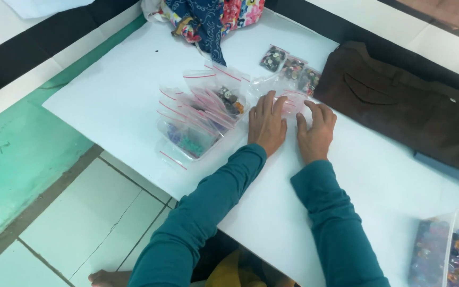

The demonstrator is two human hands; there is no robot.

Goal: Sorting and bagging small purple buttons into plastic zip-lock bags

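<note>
My left hand (266, 123) and my right hand (316, 130) lie side by side, palms down, on a white sheet (123, 95). Both press on a small clear zip bag with a red seal strip (293, 100); its contents are hidden. Left of my left hand sits a pile of clear zip bags (200, 121), some holding dark buttons, others blue and green beads. Beyond my fingertips lie three small bags of dark buttons (292, 68). Both arms wear teal sleeves.
A folded dark brown garment (405, 101) lies at the right. Patterned blue and floral cloth (208, 16) is heaped at the top. A clear box of coloured beads (450, 252) stands at the lower right. Tiled floor and a green strip lie left.
</note>
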